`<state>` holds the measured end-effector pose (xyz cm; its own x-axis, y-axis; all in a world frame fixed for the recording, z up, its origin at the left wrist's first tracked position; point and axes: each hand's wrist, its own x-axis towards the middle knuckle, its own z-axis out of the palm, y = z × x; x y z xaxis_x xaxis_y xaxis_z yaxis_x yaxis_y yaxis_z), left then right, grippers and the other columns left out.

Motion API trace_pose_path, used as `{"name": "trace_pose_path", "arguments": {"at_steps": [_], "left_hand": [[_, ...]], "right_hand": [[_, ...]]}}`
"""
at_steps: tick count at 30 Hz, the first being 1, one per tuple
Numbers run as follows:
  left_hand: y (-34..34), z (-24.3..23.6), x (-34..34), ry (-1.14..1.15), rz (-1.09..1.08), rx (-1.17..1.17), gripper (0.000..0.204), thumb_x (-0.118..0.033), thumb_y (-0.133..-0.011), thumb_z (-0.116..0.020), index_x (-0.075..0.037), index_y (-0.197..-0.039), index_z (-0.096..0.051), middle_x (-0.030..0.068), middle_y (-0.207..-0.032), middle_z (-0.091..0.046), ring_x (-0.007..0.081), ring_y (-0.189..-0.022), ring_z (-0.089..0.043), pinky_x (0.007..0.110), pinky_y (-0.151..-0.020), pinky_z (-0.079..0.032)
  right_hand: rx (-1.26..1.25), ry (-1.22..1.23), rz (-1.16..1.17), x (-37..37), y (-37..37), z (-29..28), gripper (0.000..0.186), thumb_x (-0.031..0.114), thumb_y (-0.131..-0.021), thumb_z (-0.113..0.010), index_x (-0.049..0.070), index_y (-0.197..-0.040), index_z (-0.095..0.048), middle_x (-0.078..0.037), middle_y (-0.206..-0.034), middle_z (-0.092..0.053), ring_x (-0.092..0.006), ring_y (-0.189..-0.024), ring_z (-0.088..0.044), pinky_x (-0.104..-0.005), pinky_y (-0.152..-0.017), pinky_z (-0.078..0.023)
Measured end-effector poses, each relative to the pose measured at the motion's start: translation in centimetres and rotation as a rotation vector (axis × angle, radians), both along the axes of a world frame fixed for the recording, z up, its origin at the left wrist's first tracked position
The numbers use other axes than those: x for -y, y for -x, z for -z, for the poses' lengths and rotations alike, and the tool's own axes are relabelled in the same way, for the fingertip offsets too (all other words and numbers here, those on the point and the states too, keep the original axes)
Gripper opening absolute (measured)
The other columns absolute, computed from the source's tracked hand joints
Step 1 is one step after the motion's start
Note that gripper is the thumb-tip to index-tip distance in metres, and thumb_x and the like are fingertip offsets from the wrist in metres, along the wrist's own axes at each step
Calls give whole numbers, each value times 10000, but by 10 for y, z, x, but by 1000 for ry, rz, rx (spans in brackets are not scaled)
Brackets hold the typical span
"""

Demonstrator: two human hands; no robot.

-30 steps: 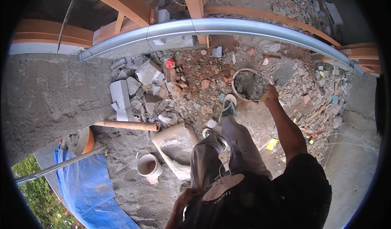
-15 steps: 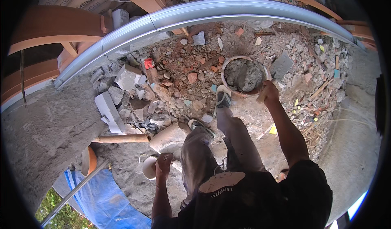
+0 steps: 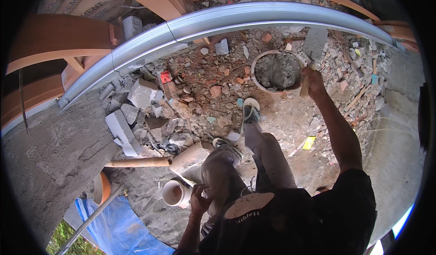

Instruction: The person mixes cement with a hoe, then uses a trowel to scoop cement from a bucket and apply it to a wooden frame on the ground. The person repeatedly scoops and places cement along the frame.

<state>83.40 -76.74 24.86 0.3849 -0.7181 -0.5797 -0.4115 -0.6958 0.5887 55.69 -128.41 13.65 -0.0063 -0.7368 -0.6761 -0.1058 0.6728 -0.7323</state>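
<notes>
My right hand (image 3: 314, 83) is closed round the wooden handle of a trowel (image 3: 315, 43). Its flat grey blade points away from me over the rubble, just past the right rim of a round tub (image 3: 255, 79). Wet grey mortar (image 3: 278, 71) lies inside the tub. Low on the left, my left hand (image 3: 200, 201) has curled fingers close to my knee; what they hold, if anything, is hidden. Beside it is a whitish bucket (image 3: 185, 196) with its mouth toward me. A thin pale strip (image 3: 187, 180) lies between that bucket and my leg.
A long metal channel (image 3: 218, 20) crosses in front, below wooden beams (image 3: 68, 30). Broken bricks and a pale block (image 3: 123, 131) lie left of my feet. A bamboo pole (image 3: 138, 162), a blue tarp (image 3: 120, 223) and a metal pipe (image 3: 91, 218) are at lower left.
My right hand has moved slightly right and away from the tub, and the trowel blade has swung farther forward. My left hand has drawn back toward my knee; the bucket shows more of its inside.
</notes>
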Motion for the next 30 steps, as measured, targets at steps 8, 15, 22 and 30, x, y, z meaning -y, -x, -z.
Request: {"name": "trace_pose_path", "arguments": {"at_steps": [8,15,22,30], "left_hand": [[-114,181,60,116,-235,305,260,-212,-803,-725,-10,-938,-632,167,-919,-643,316,-869,-612,389,-747,-490],[-192,377,119,95,-248,575,828,-419,-757,-754,-17,-1375,-377,358,-1371,-325,483,-1295,-307,506,-1041,-317],[-214,483,160,-118,-246,363,1264,-508,-648,-806,-222,-1500,83,253,-1508,200,515,-1384,-3,703,-1031,-150],[-203,514,166,-93,-229,271,1317,-446,-657,-824,-207,-1470,185,271,-1482,258,575,-1346,99,729,-1010,-103]], "right_hand": [[-272,156,-36,0,27,40,179,175,-723,-648,7,-771,-608,-35,-635,-521,-149,-551,-492,-305,-539,-389],[-373,392,120,21,99,125,200,185,-770,-665,10,-823,-584,-36,-674,-553,-148,-570,-527,-289,-539,-430],[-1084,757,-109,-14,50,94,523,365,-831,-690,-30,-1149,-567,-179,-879,-658,-224,-770,-620,-356,-701,-468],[-957,368,-624,-134,38,52,336,346,-881,-645,55,-1032,-570,-102,-631,-536,-176,-575,-532,-344,-588,-454]]}}
